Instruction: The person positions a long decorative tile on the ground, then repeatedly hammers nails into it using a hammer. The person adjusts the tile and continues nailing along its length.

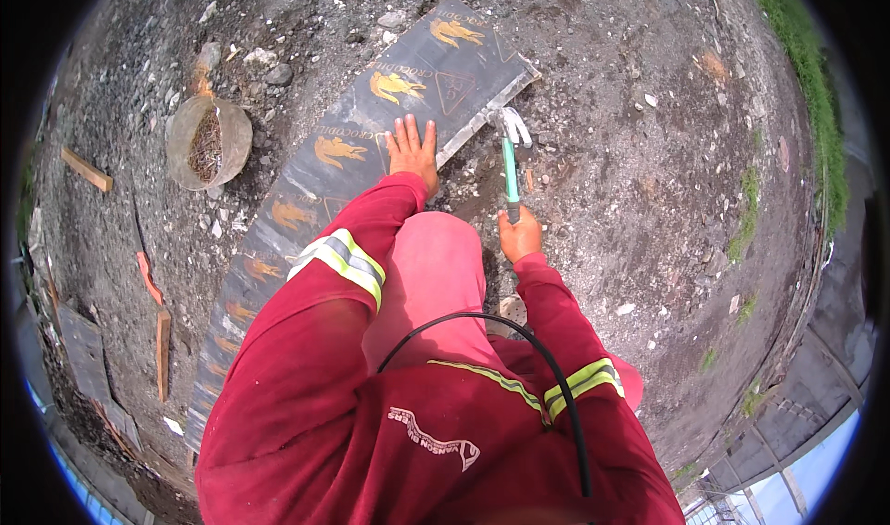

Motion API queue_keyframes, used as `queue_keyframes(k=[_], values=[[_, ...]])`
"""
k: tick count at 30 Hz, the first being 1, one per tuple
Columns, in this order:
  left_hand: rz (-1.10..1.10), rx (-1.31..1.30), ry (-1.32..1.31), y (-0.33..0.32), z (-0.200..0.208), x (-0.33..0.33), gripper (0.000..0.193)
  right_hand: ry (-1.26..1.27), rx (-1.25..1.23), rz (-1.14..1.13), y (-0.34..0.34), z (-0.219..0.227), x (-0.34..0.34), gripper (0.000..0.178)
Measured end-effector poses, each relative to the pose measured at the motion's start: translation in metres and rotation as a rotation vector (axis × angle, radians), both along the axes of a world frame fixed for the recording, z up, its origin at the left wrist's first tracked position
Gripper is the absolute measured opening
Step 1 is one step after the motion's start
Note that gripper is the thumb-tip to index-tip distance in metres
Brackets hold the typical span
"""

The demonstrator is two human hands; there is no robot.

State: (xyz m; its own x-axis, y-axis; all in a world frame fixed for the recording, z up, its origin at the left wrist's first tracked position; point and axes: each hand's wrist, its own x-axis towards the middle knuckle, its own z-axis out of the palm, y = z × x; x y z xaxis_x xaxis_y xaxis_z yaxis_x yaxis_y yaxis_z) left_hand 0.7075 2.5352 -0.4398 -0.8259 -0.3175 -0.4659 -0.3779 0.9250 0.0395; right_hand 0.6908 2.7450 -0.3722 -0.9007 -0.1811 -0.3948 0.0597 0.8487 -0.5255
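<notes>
A long dark board (320,186) with printed yellow animal figures lies slantwise on the ground, running from the lower left to the upper middle. My left hand (413,158) rests flat on it near its right edge, fingers spread. Along that edge runs a pale wooden strip (482,117). My right hand (521,236) is closed round the dark grip of a claw hammer (511,168) with a green handle. The hammer's metal head is just right of the strip; whether it touches the wood I cannot tell.
Left of the board stands a round translucent container (236,145) holding many nails (206,145). Wood offcuts (87,169) and narrow sticks (163,353) lie farther left, by another dark panel (85,351). Stones (279,74) dot the gravel ground. Grass (788,24) lines the right side.
</notes>
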Motion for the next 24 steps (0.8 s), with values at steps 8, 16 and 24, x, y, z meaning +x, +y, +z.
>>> queue_keyframes(k=[8, 16, 24], values=[[0.005, -0.022, 0.015, 0.002, -0.002, 0.001, 0.083, 0.339, -0.737, 0.019, -0.022, 0.135, -0.086, 0.011], [0.033, -0.003, 0.030, 0.002, -0.003, 0.002, 0.082, 0.343, -0.462, 0.359, -0.022, 0.094, -0.064, 0.013], [0.045, 0.046, 0.041, 0.001, -0.001, 0.003, 0.083, 0.084, -0.056, 0.363, -0.004, 0.056, -0.056, 0.017]])
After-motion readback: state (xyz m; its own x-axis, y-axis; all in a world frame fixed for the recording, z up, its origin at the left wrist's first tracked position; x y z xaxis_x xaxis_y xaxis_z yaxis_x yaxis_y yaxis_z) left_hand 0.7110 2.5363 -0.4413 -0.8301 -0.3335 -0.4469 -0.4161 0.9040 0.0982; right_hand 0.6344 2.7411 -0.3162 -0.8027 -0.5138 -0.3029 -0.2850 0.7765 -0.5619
